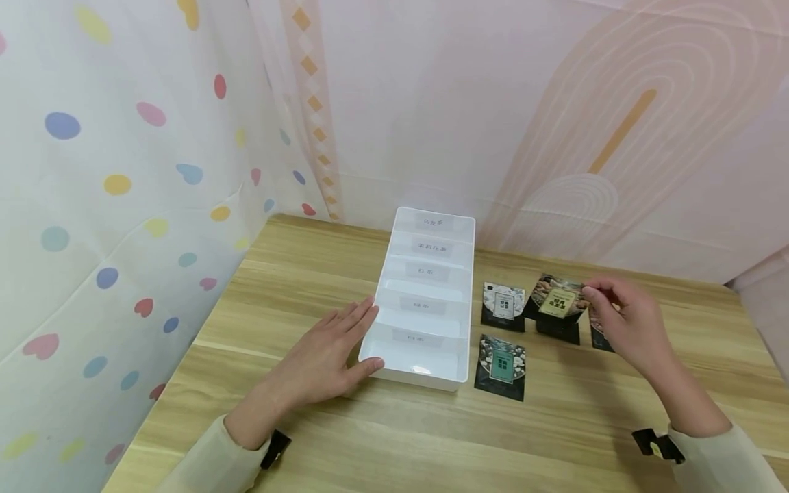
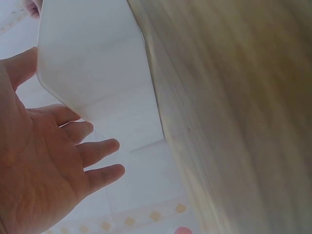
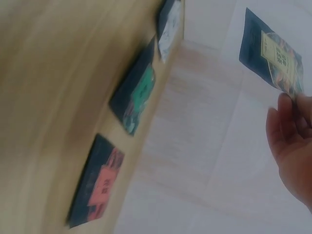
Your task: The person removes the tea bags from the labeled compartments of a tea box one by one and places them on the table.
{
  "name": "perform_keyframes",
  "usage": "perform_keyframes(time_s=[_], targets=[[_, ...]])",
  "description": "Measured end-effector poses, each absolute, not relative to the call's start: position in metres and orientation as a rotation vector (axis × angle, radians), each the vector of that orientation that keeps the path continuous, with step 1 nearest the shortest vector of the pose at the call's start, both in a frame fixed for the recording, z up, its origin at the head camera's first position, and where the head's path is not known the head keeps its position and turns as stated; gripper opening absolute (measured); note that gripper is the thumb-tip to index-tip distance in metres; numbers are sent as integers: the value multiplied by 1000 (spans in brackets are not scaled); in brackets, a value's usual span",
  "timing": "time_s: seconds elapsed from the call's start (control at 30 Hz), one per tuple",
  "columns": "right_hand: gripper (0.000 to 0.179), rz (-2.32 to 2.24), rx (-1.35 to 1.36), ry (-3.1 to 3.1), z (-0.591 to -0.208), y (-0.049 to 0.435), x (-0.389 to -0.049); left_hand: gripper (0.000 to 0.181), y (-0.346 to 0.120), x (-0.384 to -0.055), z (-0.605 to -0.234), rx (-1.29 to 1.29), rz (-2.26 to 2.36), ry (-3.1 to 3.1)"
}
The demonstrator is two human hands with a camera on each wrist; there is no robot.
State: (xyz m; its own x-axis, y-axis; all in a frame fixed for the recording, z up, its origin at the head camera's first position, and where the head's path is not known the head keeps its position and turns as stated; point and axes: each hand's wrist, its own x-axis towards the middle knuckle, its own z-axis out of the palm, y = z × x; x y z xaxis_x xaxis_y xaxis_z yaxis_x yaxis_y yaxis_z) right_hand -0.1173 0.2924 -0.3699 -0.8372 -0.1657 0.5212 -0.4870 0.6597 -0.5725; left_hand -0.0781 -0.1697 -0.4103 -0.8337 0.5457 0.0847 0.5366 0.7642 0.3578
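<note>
My right hand (image 1: pixel 629 325) pinches a dark tea packet with a yellow label (image 1: pixel 557 301) by its edge between thumb and fingers. The right wrist view shows this packet (image 3: pixel 273 53) raised off the table. Beneath it in the head view lies another dark packet (image 1: pixel 557 331), mostly covered. A packet with a reddish picture (image 1: pixel 599 333) is partly hidden behind my right hand; its label shows red in the right wrist view. My left hand (image 1: pixel 323 352) rests at the near left rim of a white divided box (image 1: pixel 409 377), fingers extended and thumb on the near corner.
Right of the box lie a white-labelled packet (image 1: pixel 503 308) and, nearer, a green-labelled packet (image 1: pixel 501 368). Labelled compartments run the length of the box. Patterned curtains (image 1: pixel 394 103) stand behind and left of the wooden table (image 1: pixel 431 438).
</note>
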Motion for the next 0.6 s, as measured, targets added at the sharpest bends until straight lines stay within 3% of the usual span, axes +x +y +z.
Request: perform_keyframes(time_s=[0.6], targets=[[14, 993, 352, -2714, -388, 317, -83, 84, -170, -78, -409, 894, 578, 2923]])
